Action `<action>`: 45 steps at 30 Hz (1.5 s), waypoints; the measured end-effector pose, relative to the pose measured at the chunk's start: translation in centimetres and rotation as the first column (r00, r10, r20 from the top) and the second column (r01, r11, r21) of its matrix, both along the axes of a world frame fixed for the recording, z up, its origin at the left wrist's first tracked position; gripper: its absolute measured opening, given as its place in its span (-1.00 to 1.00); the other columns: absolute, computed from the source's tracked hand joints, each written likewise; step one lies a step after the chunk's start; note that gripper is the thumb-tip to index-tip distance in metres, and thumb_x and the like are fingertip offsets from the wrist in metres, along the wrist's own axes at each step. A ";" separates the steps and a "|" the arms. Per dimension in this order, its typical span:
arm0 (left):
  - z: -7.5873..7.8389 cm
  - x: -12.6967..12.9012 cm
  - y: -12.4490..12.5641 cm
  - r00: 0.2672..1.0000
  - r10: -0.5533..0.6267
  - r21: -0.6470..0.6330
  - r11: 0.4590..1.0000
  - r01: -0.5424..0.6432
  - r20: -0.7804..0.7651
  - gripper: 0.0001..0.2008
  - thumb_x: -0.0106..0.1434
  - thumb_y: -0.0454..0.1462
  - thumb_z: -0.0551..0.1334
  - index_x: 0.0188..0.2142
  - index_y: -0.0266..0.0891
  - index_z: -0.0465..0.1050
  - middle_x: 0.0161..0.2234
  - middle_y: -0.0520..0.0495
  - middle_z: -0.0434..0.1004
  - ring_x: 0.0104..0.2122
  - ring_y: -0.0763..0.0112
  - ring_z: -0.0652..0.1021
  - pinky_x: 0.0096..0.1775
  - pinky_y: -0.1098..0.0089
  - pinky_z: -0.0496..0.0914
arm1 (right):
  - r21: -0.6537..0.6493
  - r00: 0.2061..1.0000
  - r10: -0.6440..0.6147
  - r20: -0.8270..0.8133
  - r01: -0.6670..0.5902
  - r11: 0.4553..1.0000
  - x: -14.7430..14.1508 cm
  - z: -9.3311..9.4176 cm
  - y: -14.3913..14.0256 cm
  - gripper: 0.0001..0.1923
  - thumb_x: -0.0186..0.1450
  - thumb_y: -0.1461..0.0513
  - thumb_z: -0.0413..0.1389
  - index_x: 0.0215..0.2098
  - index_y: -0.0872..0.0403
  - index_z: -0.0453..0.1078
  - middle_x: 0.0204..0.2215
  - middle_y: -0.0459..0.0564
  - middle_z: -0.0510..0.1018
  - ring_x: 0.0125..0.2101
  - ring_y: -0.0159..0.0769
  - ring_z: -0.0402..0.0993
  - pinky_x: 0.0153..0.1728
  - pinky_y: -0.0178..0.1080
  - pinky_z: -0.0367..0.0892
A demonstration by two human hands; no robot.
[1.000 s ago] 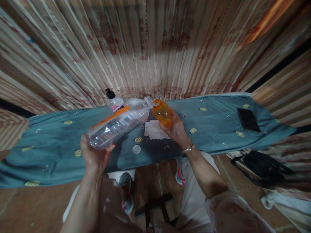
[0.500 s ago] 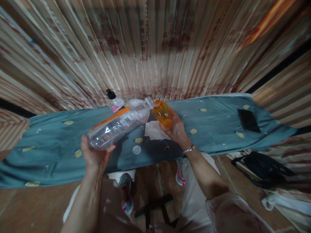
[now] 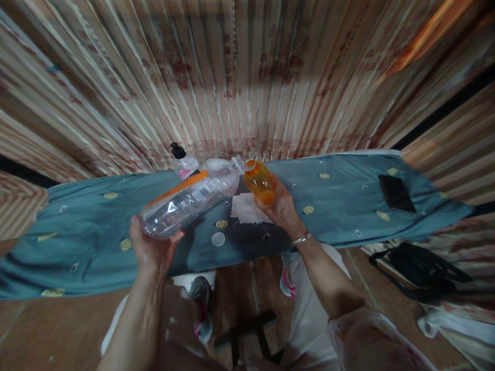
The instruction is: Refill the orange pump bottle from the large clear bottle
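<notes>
- Head view, hands: left hand (image 3: 152, 250) is closed around the base of a big clear bottle (image 3: 189, 202), fingers curled under its bottom end, holding it above the near left part of the table.
- The clear bottle is tipped almost flat, its base near and left, its neck (image 3: 237, 166) pointing far and right; it carries an orange label strip and a white barcode patch.
- Right hand (image 3: 280, 208) is wrapped around a small orange bottle (image 3: 259, 181), gripping its lower part from the right, with a bracelet (image 3: 301, 238) on the wrist.
- The orange bottle leans left, its open mouth meeting the clear bottle's neck; whether they touch is hard to tell.
- Both bottles are held in the air over the middle of the table (image 3: 85, 247), which is covered by a teal cloth with yellow dots.
- Under the orange bottle lies a white paper (image 3: 245, 208); just near of it, a white cap (image 3: 218, 238) sits on the cloth.
- Far left of the bottles stands a pump bottle (image 3: 181, 161) with a black top.
- A black phone (image 3: 396, 193) lies well apart on the right end.
- Striped curtains (image 3: 247, 77) hang behind the table.
- On the floor at right sits a dark bag (image 3: 419, 268).
- Below, the person's shoes (image 3: 201, 309) show on the brown floor.
</notes>
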State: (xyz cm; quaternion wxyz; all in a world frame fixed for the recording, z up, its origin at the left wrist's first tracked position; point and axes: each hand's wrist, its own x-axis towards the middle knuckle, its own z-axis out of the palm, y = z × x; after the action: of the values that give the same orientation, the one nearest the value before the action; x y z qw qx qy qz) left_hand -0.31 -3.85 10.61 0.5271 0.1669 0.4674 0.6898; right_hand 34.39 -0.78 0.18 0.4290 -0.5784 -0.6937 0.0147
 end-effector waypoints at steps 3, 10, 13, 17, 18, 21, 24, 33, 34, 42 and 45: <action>-0.1 -0.1 0.0 1.000 0.001 -0.005 1.000 -0.001 0.000 -0.67 0.54 0.08 0.45 0.00 -0.08 0.73 -0.15 -0.17 0.83 -0.43 0.18 0.73 -0.63 0.38 0.59 | -0.002 1.000 0.009 -0.003 -0.009 1.000 0.0 -0.1 0.0 -0.14 0.60 0.03 0.41 0.74 0.02 0.28 0.45 0.42 0.76 0.46 0.36 0.79 0.54 0.55 0.72; 0.0 0.2 0.1 1.000 0.031 -0.007 1.000 -0.031 -0.001 -0.65 0.59 0.07 0.39 0.00 -0.14 0.72 -0.19 -0.15 0.82 -0.48 0.19 0.69 -0.67 0.37 0.54 | -0.014 1.000 -0.006 0.004 0.006 1.000 0.1 0.0 0.0 -0.15 0.60 0.00 0.42 0.71 0.06 0.31 0.43 0.46 0.77 0.44 0.39 0.80 0.50 0.56 0.76; 0.0 0.1 0.2 1.000 0.020 -0.003 1.000 -0.020 0.005 -0.65 0.57 0.08 0.42 0.01 -0.13 0.72 -0.19 -0.15 0.83 -0.48 0.19 0.70 -0.66 0.37 0.56 | -0.005 1.000 -0.004 0.002 0.004 1.000 0.1 0.0 0.0 -0.16 0.61 0.00 0.41 0.71 0.05 0.32 0.44 0.45 0.78 0.44 0.37 0.80 0.51 0.55 0.76; -0.1 0.0 0.0 1.000 -0.002 0.005 1.000 0.002 0.002 -0.66 0.53 0.10 0.47 0.00 -0.07 0.73 -0.20 -0.13 0.81 -0.46 0.20 0.70 -0.64 0.38 0.57 | 0.003 1.000 0.006 0.002 -0.006 1.000 0.0 0.2 -0.1 -0.16 0.61 -0.02 0.41 0.70 0.06 0.31 0.43 0.45 0.79 0.44 0.36 0.81 0.51 0.52 0.76; -0.1 0.1 0.0 1.000 0.000 0.003 1.000 0.000 0.006 -0.67 0.54 0.09 0.45 0.00 -0.07 0.74 -0.20 -0.13 0.81 -0.46 0.19 0.70 -0.64 0.38 0.57 | 0.001 1.000 0.005 0.002 -0.005 1.000 0.0 0.3 -0.1 -0.16 0.61 -0.02 0.41 0.70 0.05 0.31 0.44 0.44 0.79 0.44 0.36 0.81 0.51 0.51 0.76; 0.1 0.1 -0.1 1.000 0.014 -0.008 1.000 -0.014 0.018 -0.70 0.59 0.04 0.38 0.00 -0.08 0.75 -0.20 -0.15 0.82 -0.45 0.18 0.71 -0.64 0.38 0.56 | -0.001 1.000 -0.001 0.001 0.001 1.000 -0.1 0.4 -0.1 -0.16 0.60 -0.03 0.41 0.70 0.07 0.32 0.43 0.46 0.79 0.44 0.37 0.81 0.50 0.50 0.77; 0.0 0.1 -0.1 1.000 0.010 -0.006 1.000 -0.010 0.021 -0.69 0.61 0.03 0.37 0.01 -0.10 0.77 -0.21 -0.18 0.83 -0.43 0.16 0.70 -0.63 0.37 0.56 | 0.000 1.000 0.005 -0.001 -0.005 1.000 -0.1 0.5 -0.2 -0.16 0.61 -0.02 0.41 0.69 0.10 0.33 0.41 0.48 0.80 0.42 0.38 0.82 0.49 0.50 0.78; -0.2 0.0 0.1 1.000 0.011 -0.001 1.000 -0.011 -0.004 -0.67 0.58 0.08 0.43 -0.04 -0.09 0.78 -0.19 -0.17 0.81 -0.43 0.18 0.70 -0.63 0.38 0.55 | 0.009 1.000 0.000 0.016 0.000 1.000 -0.2 0.3 0.0 -0.16 0.60 -0.01 0.43 0.69 0.05 0.32 0.41 0.44 0.80 0.43 0.37 0.82 0.51 0.52 0.77; -0.2 0.0 0.1 1.000 0.018 -0.003 1.000 -0.018 -0.003 -0.67 0.59 0.07 0.41 -0.05 -0.09 0.77 -0.19 -0.17 0.81 -0.43 0.18 0.69 -0.63 0.38 0.54 | 0.011 1.000 -0.001 0.015 0.001 1.000 -0.2 0.3 0.0 -0.15 0.59 0.00 0.43 0.70 0.05 0.32 0.42 0.45 0.80 0.43 0.37 0.83 0.51 0.52 0.77; -0.1 0.1 0.0 1.000 0.025 -0.018 1.000 -0.025 0.019 -0.69 0.60 0.08 0.41 -0.04 -0.06 0.76 -0.23 -0.16 0.80 -0.44 0.16 0.69 -0.62 0.38 0.55 | -0.010 1.000 0.018 0.009 -0.018 1.000 -0.1 0.6 -0.1 -0.18 0.61 0.01 0.42 0.71 0.01 0.33 0.43 0.40 0.78 0.46 0.36 0.80 0.55 0.53 0.74; -0.1 0.1 0.0 1.000 0.012 -0.004 1.000 -0.012 0.024 -0.70 0.57 0.07 0.43 -0.01 -0.06 0.76 -0.19 -0.18 0.82 -0.43 0.15 0.70 -0.63 0.37 0.55 | -0.029 1.000 0.013 0.011 -0.013 1.000 -0.1 0.7 -0.2 -0.16 0.61 0.03 0.42 0.73 0.01 0.30 0.45 0.41 0.77 0.47 0.38 0.78 0.54 0.58 0.73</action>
State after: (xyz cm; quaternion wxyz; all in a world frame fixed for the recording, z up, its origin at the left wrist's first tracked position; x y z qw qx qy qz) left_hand -0.24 -3.86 10.50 0.5288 0.1550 0.4633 0.6940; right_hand 34.24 -0.94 0.85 0.4165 -0.5801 -0.6996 0.0240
